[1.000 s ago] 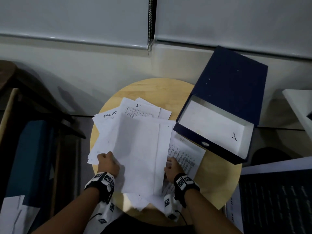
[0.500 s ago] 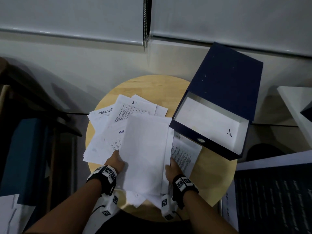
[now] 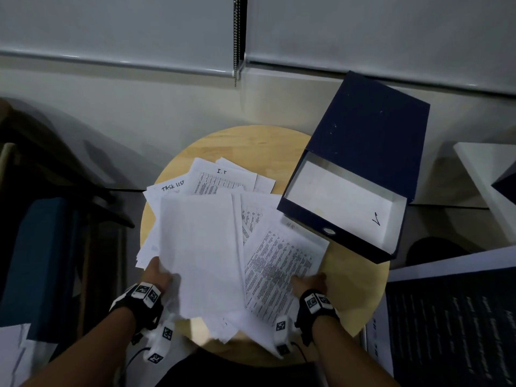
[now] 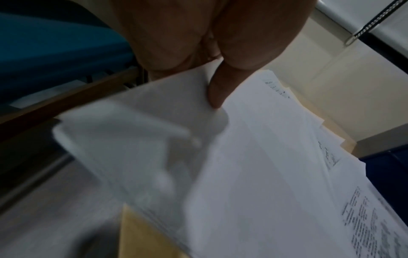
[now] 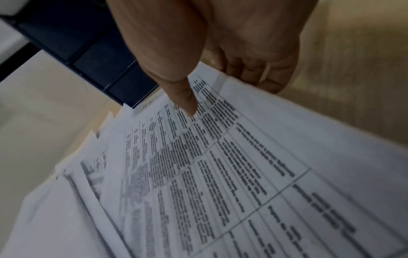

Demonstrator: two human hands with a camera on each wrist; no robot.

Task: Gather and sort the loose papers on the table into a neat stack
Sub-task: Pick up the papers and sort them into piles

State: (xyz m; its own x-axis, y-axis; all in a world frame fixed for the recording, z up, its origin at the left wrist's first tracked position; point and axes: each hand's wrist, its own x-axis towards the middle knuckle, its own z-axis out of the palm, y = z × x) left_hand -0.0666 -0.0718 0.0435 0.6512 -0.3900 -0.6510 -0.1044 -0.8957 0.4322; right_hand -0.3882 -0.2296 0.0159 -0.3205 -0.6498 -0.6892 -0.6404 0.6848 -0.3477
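Observation:
Several loose white papers (image 3: 206,247) lie fanned over a round wooden table (image 3: 360,289). My left hand (image 3: 157,273) pinches the left edge of a blank top sheet (image 4: 253,165), thumb (image 4: 217,90) on top and fingers under it. My right hand (image 3: 310,282) pinches a printed sheet with a table of text (image 3: 279,269), thumb (image 5: 187,97) on the print (image 5: 232,165) and fingers (image 5: 260,75) under its edge. Sheets marked "TASK LIST" (image 3: 173,187) and "I.T" (image 3: 222,177) lie at the far side of the pile.
An open dark blue box file (image 3: 360,174) rests on the table's right side, hanging over its edge. A dark board (image 3: 452,325) stands at the right, a blue seat (image 3: 36,261) at the left. A blind chain (image 3: 237,40) hangs at the wall.
My right hand has moved right, drawing the printed sheet out from under the pile. The blank top sheet has shifted left with my left hand.

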